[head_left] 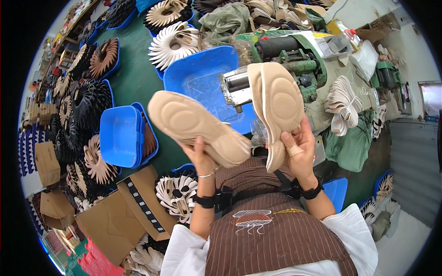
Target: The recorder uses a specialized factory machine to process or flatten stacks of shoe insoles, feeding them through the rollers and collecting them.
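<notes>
My left hand (200, 158) is closed round the heel part of a stack of beige insoles (184, 117), tilted so the stitched, padded front faces up. In my right hand (301, 147) another few beige insoles (282, 99) stand upright, pinched near their narrow end with the thumb on top. The two bundles are apart, held above my lap. Behind them is a green machine (294, 60) with a metal roller arm (237, 83), part of which the right-hand insoles cover. Below that arm sits a large blue bin (195, 69).
Stacked blue bins (120, 138) stand at the left. Fanned bundles of black insoles (92, 103) and white insoles (175, 46) fill other bins on the green floor. A cardboard box (138, 202) lies at lower left. White tied strips (343, 103) rest on the machine table's right side.
</notes>
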{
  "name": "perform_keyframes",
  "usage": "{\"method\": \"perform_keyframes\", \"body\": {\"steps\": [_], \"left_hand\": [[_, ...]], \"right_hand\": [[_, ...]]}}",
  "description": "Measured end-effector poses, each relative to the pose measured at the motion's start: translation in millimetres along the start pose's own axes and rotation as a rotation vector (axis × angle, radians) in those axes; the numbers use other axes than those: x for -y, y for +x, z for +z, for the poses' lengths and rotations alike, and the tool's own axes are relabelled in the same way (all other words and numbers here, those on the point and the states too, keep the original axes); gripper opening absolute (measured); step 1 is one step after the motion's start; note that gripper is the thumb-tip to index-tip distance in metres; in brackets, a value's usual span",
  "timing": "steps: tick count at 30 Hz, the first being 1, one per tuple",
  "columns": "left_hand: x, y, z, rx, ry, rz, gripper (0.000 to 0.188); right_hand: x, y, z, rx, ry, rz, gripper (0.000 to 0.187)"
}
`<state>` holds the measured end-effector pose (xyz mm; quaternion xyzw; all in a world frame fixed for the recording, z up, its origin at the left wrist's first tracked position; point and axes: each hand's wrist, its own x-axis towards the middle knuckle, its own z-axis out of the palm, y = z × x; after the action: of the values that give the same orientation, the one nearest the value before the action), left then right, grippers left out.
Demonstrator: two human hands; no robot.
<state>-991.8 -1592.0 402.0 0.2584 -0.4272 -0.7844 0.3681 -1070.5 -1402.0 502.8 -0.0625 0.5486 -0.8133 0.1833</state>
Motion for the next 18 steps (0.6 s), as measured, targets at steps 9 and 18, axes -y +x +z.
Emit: {"method": "perform_keyframes", "body": {"steps": [9,18], "left_hand": [[-17,9,-73,0.042,-0.091,-0.093,0.074],[-29,-8,-80,0.071,-0.251,-0.250,0.065]], "right_hand": [[-68,-3,-58,-0.001,-0.226,-0.111,0.024],[-158,43,-99,-0.129,-0.490,-0.021,0.016]]}}
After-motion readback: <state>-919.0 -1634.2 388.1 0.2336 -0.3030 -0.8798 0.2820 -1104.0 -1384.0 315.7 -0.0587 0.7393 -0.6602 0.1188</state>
